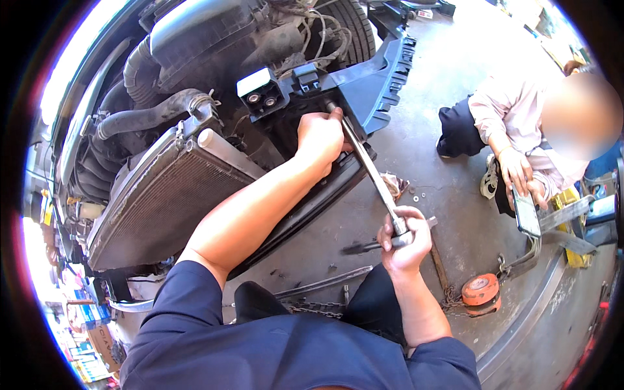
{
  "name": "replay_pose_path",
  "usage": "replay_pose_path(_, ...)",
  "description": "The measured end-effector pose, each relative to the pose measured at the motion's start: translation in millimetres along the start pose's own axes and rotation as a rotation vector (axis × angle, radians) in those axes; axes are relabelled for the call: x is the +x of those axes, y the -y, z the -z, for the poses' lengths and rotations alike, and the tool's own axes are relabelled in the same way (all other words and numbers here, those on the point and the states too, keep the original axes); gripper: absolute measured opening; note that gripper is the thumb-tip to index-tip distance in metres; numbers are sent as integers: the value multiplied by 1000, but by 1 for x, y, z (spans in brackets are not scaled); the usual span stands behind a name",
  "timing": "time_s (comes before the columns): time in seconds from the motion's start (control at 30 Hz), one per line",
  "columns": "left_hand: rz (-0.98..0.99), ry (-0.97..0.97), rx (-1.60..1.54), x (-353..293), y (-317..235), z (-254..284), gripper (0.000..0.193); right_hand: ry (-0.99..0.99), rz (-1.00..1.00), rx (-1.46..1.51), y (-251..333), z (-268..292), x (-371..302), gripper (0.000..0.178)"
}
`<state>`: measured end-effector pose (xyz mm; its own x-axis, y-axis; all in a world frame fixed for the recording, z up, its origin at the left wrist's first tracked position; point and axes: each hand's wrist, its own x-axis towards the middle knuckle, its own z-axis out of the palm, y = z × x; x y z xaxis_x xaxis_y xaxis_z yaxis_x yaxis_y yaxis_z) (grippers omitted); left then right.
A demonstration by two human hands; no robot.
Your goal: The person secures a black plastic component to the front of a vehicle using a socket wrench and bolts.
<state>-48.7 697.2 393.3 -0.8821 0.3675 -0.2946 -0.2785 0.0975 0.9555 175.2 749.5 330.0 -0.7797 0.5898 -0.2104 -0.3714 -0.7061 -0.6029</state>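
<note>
A long silver extension bar [369, 164] slants between my two hands. My left hand [322, 140] is closed around its far end, where the tip meets a black bracket [276, 127] on the car's open front. At the near end my right hand [407, 242] grips the head of a ratchet wrench [402, 235] joined to the bar. A dark handle sticks out to the left of that hand. The tip's exact seat is partly hidden by the bracket and my fingers. Above my left hand sits a blue-black block with two round metal sleeves [261, 96].
To the left stand the radiator [175, 201] and a thick hose [146, 112]. A black plastic beam [325, 198] crosses below my left forearm. An orange chain hoist [481, 292] and washers [416, 197] lie on the floor. At right a crouching person [513, 104] holds a phone [526, 213].
</note>
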Motion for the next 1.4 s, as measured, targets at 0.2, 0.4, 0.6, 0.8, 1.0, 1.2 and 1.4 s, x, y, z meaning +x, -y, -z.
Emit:
replay_pose_path(0.2,2,-9,-17,4,-7,3,32,-125,-238,259,11,-11,11,26)
replay_pose_path(0.4,27,-26,-48,4,-9,0,34,222,580,-897,8,-3,8,21)
replay_pose_path(0.6,29,-51,-78,-1,-4,1,33,353,774,-1055,22,-1,17,17)
replay_pose_path(0.8,58,-96,-123,-4,-6,5,33,-9,-134,175,-10,-33,-25,22)
replay_pose_path(1.0,36,-112,-107,-2,-3,1,34,-100,-254,381,-13,-35,-18,26)
replay_pose_path(1.2,150,-6,-199,7,-8,9,38,14,131,-119,-29,-44,-23,26)
replay_pose_path(1.4,143,25,-207,8,-5,14,38,158,455,-615,-29,-16,-14,26)
